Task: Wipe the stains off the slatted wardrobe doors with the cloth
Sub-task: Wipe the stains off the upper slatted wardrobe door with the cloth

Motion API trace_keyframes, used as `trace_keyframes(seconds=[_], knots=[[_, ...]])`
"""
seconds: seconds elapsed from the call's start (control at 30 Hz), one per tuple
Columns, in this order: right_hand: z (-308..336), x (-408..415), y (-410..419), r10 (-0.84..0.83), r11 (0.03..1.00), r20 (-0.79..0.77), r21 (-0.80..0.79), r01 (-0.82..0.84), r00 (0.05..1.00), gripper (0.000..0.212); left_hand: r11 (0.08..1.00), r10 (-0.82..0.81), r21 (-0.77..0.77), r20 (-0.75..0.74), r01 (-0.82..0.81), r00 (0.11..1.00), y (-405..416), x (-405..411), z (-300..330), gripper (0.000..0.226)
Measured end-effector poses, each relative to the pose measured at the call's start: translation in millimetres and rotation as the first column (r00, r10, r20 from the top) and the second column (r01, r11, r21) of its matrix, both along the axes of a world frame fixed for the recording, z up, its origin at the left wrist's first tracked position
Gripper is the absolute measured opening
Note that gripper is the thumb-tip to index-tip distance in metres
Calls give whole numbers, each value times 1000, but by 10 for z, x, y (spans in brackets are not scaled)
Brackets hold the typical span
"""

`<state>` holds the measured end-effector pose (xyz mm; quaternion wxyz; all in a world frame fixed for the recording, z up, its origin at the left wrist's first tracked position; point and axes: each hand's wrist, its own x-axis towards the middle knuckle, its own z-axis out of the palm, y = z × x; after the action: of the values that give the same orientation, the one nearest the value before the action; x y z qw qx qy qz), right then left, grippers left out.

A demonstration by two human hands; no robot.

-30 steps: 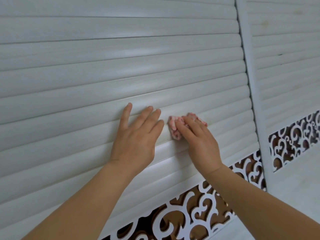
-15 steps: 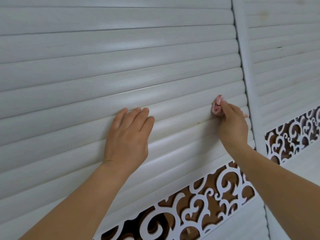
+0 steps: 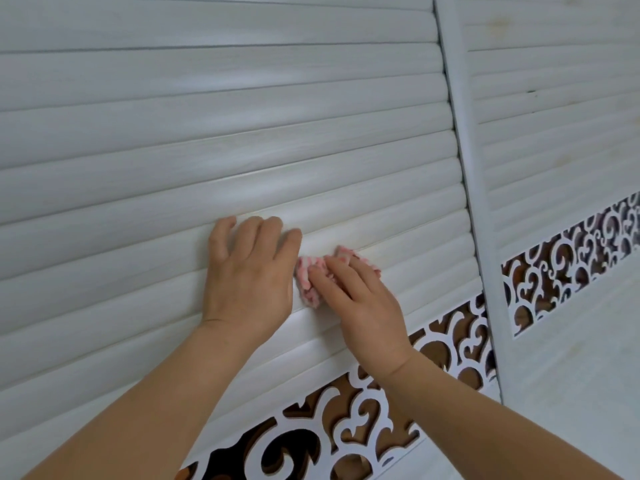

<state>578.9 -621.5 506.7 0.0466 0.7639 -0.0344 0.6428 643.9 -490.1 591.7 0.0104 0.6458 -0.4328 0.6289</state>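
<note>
A pink-and-white cloth (image 3: 309,279) is pressed against the white slats by the right hand (image 3: 363,306), whose fingers are laid nearly straight over it. The left hand (image 3: 251,271) is spread flat on the slatted wardrobe door (image 3: 207,133), just beside the cloth. Below the hands a white scrollwork panel (image 3: 346,420) is seen. To the right a second slatted door (image 3: 554,150) is visible, faintly marked.
</note>
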Motion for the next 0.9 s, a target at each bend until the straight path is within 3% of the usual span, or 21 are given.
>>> trace_keyframes(seconds=[0.13,0.2,0.3,0.4,0.47,0.57,0.67,0.73,0.8,0.9], knots=[[50,-150,-250,77,991,-59,110,-70,995,22,995,-16,101,-23,19,1000,-173,16,-69,44],[95,-254,-459,-76,989,-85,121,86,993,13,994,-8,104,-43,13,999,-203,25,-80,44],[135,-354,-804,-185,945,-35,266,188,982,13,995,-17,97,-39,21,999,-207,33,-85,44],[156,-321,-909,-127,890,74,450,81,989,22,996,-15,85,-27,18,1000,-214,33,-98,44],[115,-230,-790,-154,904,86,414,105,984,28,998,-15,68,-26,17,1000,-232,29,-104,44],[99,-125,-432,-41,927,50,375,19,998,25,999,-7,46,-24,8,1000,-251,17,-117,41],[70,-95,-359,-64,982,-18,178,66,998,41,999,-1,51,-19,2,1000,-250,12,-118,42],[67,-144,-487,-110,985,-59,127,117,992,39,998,5,60,-12,-5,1000,-238,16,-113,43],[90,-246,-630,-137,965,-63,215,148,989,31,998,10,69,-9,-10,1000,-233,21,-108,45],[128,-333,-773,-123,896,-67,421,140,990,37,997,20,79,-5,-20,1000,-223,27,-112,45]])
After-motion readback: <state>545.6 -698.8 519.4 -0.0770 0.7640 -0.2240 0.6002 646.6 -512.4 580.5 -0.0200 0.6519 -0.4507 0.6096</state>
